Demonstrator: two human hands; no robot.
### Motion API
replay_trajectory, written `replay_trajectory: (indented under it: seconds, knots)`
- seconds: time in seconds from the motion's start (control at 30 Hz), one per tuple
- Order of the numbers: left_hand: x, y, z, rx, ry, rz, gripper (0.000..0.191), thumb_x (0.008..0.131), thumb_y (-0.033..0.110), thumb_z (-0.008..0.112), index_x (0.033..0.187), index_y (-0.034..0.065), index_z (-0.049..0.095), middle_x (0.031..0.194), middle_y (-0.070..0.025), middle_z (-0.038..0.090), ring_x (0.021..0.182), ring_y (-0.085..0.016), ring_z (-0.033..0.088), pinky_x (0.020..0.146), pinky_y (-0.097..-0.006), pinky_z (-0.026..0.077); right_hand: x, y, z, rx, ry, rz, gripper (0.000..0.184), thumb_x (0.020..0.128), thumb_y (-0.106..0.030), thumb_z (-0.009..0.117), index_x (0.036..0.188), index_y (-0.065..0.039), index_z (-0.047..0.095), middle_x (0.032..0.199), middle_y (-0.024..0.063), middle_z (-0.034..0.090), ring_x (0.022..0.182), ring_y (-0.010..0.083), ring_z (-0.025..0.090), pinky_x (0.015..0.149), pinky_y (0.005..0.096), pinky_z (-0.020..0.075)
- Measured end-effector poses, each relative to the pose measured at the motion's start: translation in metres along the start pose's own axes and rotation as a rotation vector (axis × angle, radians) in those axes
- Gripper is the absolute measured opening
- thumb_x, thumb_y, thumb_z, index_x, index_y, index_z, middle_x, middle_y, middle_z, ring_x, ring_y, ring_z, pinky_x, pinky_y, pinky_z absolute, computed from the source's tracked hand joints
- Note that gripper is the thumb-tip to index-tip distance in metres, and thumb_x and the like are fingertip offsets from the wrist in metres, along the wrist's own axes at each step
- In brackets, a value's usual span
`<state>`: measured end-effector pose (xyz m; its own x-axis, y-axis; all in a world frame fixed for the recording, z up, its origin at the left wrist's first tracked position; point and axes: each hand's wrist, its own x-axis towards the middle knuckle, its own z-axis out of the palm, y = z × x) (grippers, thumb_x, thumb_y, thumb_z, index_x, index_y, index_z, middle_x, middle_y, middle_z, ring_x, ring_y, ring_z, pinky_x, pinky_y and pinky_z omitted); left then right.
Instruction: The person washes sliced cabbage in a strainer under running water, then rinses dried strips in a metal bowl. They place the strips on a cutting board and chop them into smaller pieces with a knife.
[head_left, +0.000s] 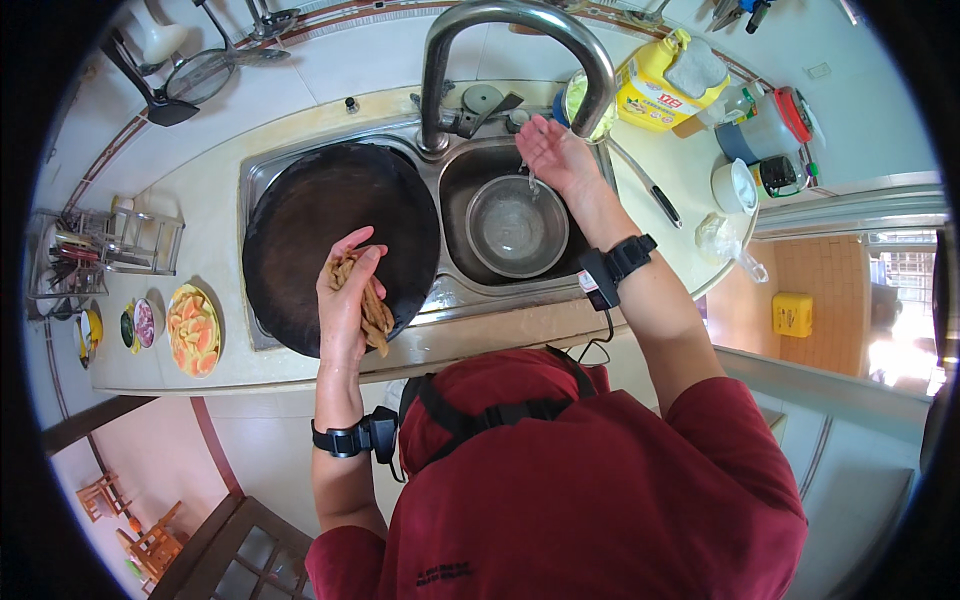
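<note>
My left hand (349, 289) grips a crumpled brown rag-like wad (375, 315), whose exact material I cannot tell. It is over the right part of a large, dark wok (330, 195) lying across the left sink basin. My right hand (556, 154) is palm up by the mouth of the curved metal faucet (517, 11), fingers loosely apart and holding nothing. A little water trickles from it toward a round metal bowl (517, 229). This bowl sits in the right sink basin (454, 187) with water in it.
Sliced orange food fills a plate (219, 337) on the left counter, beside small bowls and a wire dish rack (142, 240). Right of the sink are a long-handled utensil (660, 202), a yellow detergent bottle (645, 90), a white tub (731, 187) and a plastic bag (716, 236).
</note>
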<state>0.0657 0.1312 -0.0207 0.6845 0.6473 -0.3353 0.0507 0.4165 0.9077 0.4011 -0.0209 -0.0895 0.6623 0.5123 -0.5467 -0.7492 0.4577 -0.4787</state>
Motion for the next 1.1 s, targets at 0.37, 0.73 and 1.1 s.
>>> replay_trajectory:
  seconds: [0.37,0.73,1.1]
  knots:
    - [-0.004,-0.009,0.013,0.005,0.094,-0.028,0.034,0.092,0.015,0.068,0.124,0.0047,0.061,0.103,-0.0087,0.067,0.059,-0.006,0.051,0.056,-0.0196,0.042,0.051,0.009,-0.166,-2.078,0.114,0.031,0.042,0.095,-0.031,0.056,0.126,-0.004,0.056,0.106,0.0134,0.064,0.078,0.0238,0.066,0.062,0.0364,0.0557]
    - [-0.008,-0.018,0.005,0.003,0.183,-0.079,0.032,0.092,0.014,0.067,0.123,0.0052,0.062,0.104,-0.0097,0.067,0.059,-0.006,0.052,0.056,-0.0199,0.043,0.034,0.009,-0.152,-1.467,-0.026,0.239,0.026,0.092,-0.021,0.061,0.111,-0.003,0.06,0.091,0.0102,0.066,0.081,0.0286,0.068,0.064,0.0449,0.0578]
    - [-0.006,0.002,-0.002,0.01,-0.013,0.005,0.032,0.092,0.016,0.069,0.122,0.0063,0.063,0.102,-0.007,0.067,0.06,-0.005,0.051,0.056,-0.0193,0.042,-0.079,-0.031,-0.017,-2.334,-0.318,-1.168,0.019,0.078,-0.007,0.063,0.095,-0.014,0.063,0.083,0.007,0.057,0.083,0.0302,0.065,0.06,0.0435,0.0536]
